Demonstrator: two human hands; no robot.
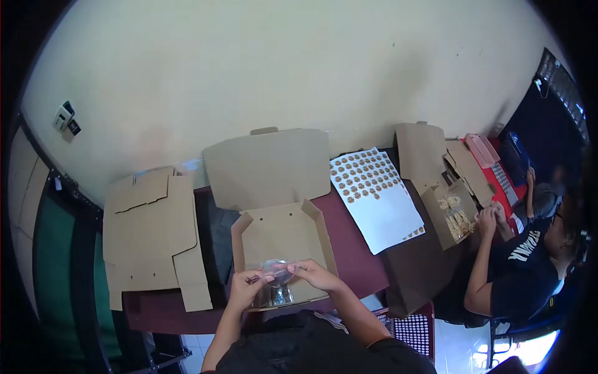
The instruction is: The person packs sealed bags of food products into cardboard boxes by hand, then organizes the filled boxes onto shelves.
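Between my two hands is a small clear plastic item [275,272], perhaps a lid or container, pinched at its edges. My left hand [248,288] grips its left side with thumb and fingers. On its right side the fingers of my right hand [315,275] are closed. Both hands are over the front part of an open cardboard box [274,234], whose lid stands raised against the wall. Beneath the hands, another clear plastic item [281,295] lies at the front of the box.
Flattened cardboard [149,224] lies left. Right of the box are sticker sheets [380,206] with round brown stickers. Farther right, a person in a dark shirt [520,268] sits by an open box [450,215] holding packets. A red tray [483,151] stands behind.
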